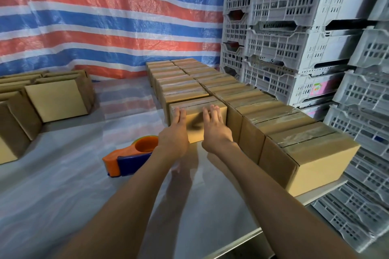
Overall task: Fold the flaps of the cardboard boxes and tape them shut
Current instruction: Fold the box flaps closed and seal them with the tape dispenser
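Observation:
A closed, taped cardboard box (194,114) stands at the near end of the left row of taped boxes (181,82). My left hand (175,132) and my right hand (214,128) lie flat against its near face, fingers stretched up to its top edge, holding nothing. A second row of taped boxes (294,132) runs along its right side toward me. An orange and blue tape dispenser (131,156) lies on the table just left of my left wrist. Open, untaped boxes (54,99) with raised flaps stand at the far left.
The table (63,185) is covered with a clear plastic sheet. White plastic crates (305,38) are stacked high along the right side and behind the boxes. A red, white and blue striped tarp (115,27) hangs at the back.

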